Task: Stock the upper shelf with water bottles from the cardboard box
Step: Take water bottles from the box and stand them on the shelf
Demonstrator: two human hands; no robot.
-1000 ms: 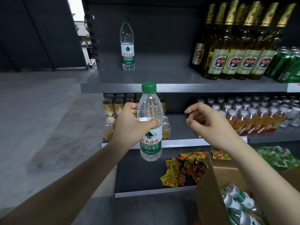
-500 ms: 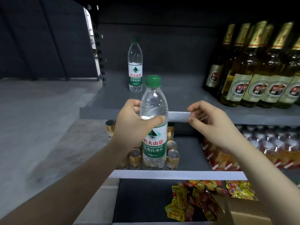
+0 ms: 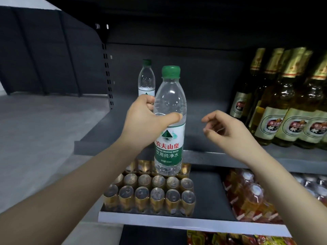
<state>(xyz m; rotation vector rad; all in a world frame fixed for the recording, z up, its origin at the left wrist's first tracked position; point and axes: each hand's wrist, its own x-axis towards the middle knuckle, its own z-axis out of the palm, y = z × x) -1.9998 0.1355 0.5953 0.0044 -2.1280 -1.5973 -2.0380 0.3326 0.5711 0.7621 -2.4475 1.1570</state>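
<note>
My left hand (image 3: 145, 121) grips a clear water bottle (image 3: 169, 121) with a green cap and a green and white label, upright in the air in front of the upper shelf (image 3: 212, 131). Its base hangs below the shelf's front edge. A second, identical water bottle (image 3: 146, 80) stands at the back left of that shelf, partly hidden behind my left hand. My right hand (image 3: 228, 131) hovers to the right of the held bottle with fingers loosely curled and nothing in it. The cardboard box is out of view.
Tall amber beer bottles (image 3: 283, 106) fill the right side of the upper shelf. On the shelf below stand gold cans (image 3: 152, 193) at the left and orange drink bottles (image 3: 251, 195) at the right. Snack packets (image 3: 238, 238) lie lower down.
My left hand has lifted the bottle higher and closer to the upper shelf. My right hand has left the shelf's front edge and hangs free. My view has tilted up, and the box corner has dropped out of sight.
</note>
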